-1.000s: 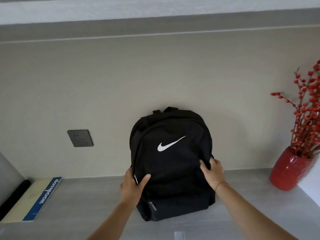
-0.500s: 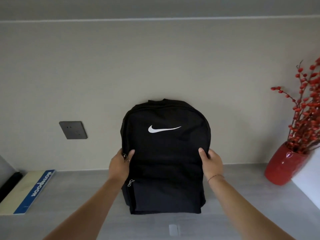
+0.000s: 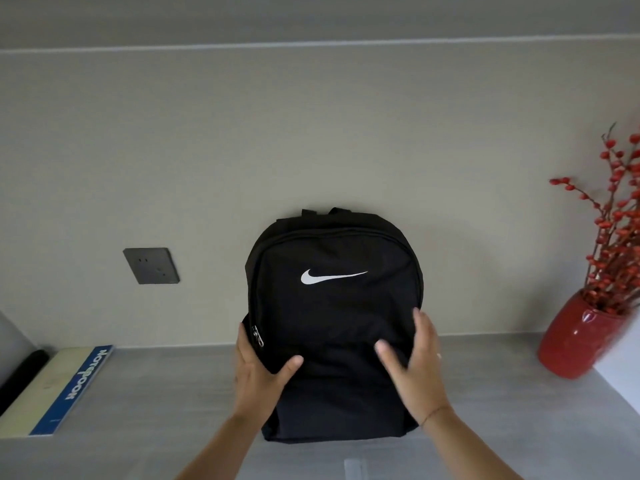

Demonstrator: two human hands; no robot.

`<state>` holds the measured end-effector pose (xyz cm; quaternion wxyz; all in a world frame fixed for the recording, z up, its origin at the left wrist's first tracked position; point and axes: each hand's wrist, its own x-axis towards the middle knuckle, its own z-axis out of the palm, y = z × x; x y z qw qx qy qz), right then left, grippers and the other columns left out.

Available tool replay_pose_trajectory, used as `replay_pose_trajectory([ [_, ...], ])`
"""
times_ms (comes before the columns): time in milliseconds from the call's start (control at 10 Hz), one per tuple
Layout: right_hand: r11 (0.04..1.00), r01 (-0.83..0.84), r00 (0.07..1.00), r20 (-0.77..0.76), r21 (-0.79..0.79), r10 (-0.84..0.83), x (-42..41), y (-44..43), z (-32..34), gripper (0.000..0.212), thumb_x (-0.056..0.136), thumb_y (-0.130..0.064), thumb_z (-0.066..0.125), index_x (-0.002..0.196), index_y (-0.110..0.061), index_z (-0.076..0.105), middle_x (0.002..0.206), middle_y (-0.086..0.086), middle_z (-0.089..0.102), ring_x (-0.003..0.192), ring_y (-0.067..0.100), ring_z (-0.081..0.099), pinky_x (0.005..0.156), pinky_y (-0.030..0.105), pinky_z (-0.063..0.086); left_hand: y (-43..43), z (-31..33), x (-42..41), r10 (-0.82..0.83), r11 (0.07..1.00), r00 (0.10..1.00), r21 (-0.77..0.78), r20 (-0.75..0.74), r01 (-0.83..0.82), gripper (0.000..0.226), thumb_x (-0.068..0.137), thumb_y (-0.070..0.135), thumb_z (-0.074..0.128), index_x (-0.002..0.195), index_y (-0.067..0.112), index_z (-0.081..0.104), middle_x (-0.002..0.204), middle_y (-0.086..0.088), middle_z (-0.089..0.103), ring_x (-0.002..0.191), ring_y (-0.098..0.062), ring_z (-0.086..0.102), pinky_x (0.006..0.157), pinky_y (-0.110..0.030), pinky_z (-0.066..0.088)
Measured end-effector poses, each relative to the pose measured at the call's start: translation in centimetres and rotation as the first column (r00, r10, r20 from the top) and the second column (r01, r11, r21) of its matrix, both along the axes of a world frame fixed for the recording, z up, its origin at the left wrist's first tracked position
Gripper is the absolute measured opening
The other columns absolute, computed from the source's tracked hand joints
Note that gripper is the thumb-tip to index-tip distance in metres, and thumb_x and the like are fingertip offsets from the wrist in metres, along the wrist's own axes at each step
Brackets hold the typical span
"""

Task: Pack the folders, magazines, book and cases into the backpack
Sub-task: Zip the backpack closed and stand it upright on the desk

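Blur on right hand, fingers apart, contact unclear | left hand clasps backpack side, fingertips hidden | backpack black, white swoosh, zipped, upright on grey table against wall

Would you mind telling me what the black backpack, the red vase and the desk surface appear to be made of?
The backpack looks like matte woven synthetic, probably nylon or polyester: soft creases, stitched zip seams. The red vase seems glazed ceramic, possibly glass: bright glossy highlights. The desk surface looks like grey wood-effect laminate, perhaps real wood: faint streaky grain, dull sheen.
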<state>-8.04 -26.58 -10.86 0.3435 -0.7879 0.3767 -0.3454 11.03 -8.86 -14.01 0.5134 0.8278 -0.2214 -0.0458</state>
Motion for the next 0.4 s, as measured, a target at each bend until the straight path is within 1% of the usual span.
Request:
replay_pose_trajectory([
  [100, 0.993, -0.083, 0.925, -0.376, -0.082, 0.046, 0.4, 0.9, -1.7, 0.092, 0.083, -0.044, 0.061, 0.148, -0.039, -0.004, 0.159, 0.004, 0.009, 0.139, 0.023, 0.031, 0.113, 0.038, 0.029, -0.2, -0.4, -0.8, -0.033, 0.990, 0.999, 0.138, -0.003, 0.033, 0.128, 0.056, 0.052, 0.082, 0.148, 0.027, -0.002, 0.151, -0.004, 0.021, 0.139, -0.027, 0.027, 0.113, -0.045, 0.031],
  [200, 0.995, -0.061, 0.905, -0.425, -0.074, 0.024, 1.4, 1.0, -1.3, 0.094, 0.086, -0.040, 0.061, 0.147, -0.039, -0.011, 0.159, 0.005, 0.009, 0.141, 0.025, 0.029, 0.115, 0.040, 0.027, -0.4, -0.2, -1.2, -0.047, 0.984, 0.999, 0.173, -0.016, 0.049, 0.126, 0.062, 0.048, 0.081, 0.149, 0.023, -0.006, 0.151, -0.009, 0.020, 0.136, -0.031, 0.032, 0.112, -0.045, 0.033],
  [300, 0.995, -0.099, 0.909, -0.404, 0.015, 0.097, 0.2, 0.8, -0.2, 0.084, 0.086, -0.045, 0.059, 0.150, -0.034, 0.006, 0.159, 0.004, 0.010, 0.143, 0.025, 0.024, 0.118, 0.040, 0.020, 1.0, -1.3, -1.2, -0.023, 0.994, 0.997, 0.104, -0.077, 0.031, 0.118, 0.067, 0.047, 0.078, 0.150, 0.022, -0.002, 0.152, -0.011, 0.022, 0.135, -0.031, 0.036, 0.109, -0.044, 0.035],
  [400, 0.999, -0.022, 0.990, -0.137, -0.030, 0.018, -3.7, -0.3, 2.2, 0.040, 0.086, -0.031, 0.065, 0.125, -0.023, 0.056, 0.146, 0.010, 0.040, 0.138, 0.024, 0.037, 0.110, 0.031, 0.031, 5.9, -5.3, -2.8, 0.146, 0.989, 0.968, 0.057, -0.205, -0.137, 0.110, 0.070, 0.036, 0.079, 0.150, 0.019, 0.005, 0.152, -0.018, 0.028, 0.133, -0.036, 0.039, 0.109, -0.049, 0.036],
])
